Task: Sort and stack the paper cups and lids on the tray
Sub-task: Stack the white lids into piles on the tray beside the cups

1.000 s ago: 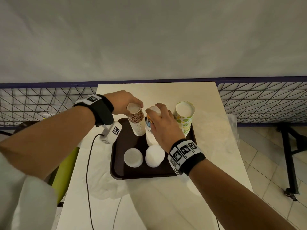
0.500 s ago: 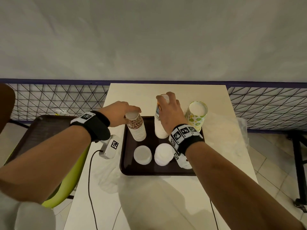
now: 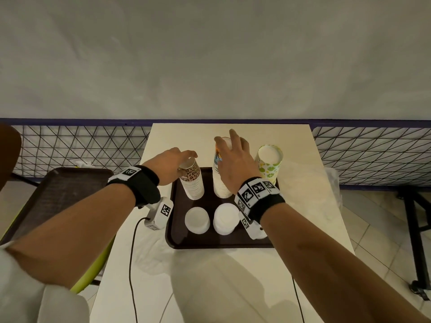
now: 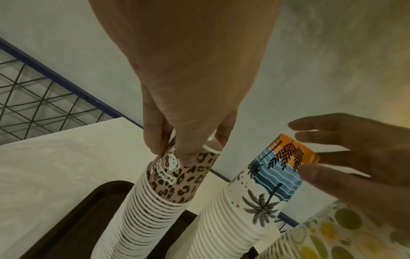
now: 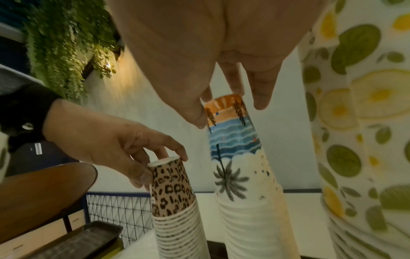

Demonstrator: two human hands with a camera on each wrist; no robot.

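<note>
On the dark brown tray three stacks of upside-down paper cups stand in the back row. My left hand pinches the top of the leopard-print stack, thumb and fingers curled round its top rim. My right hand hovers at the top of the palm-tree stack, its fingers straight and spread and its thumb beside the orange band. The lemon-print stack stands at the tray's back right corner. Two stacks of white lids sit in front.
The tray lies on a cream table against a wire mesh fence. Crumpled clear plastic lies left of the tray. A second dark tray rests on a green chair to the left. A black metal frame stands at right.
The right hand moved the palm-tree stack back and upright, then straightened its fingers off the top. The left hand stayed on the leopard stack.
</note>
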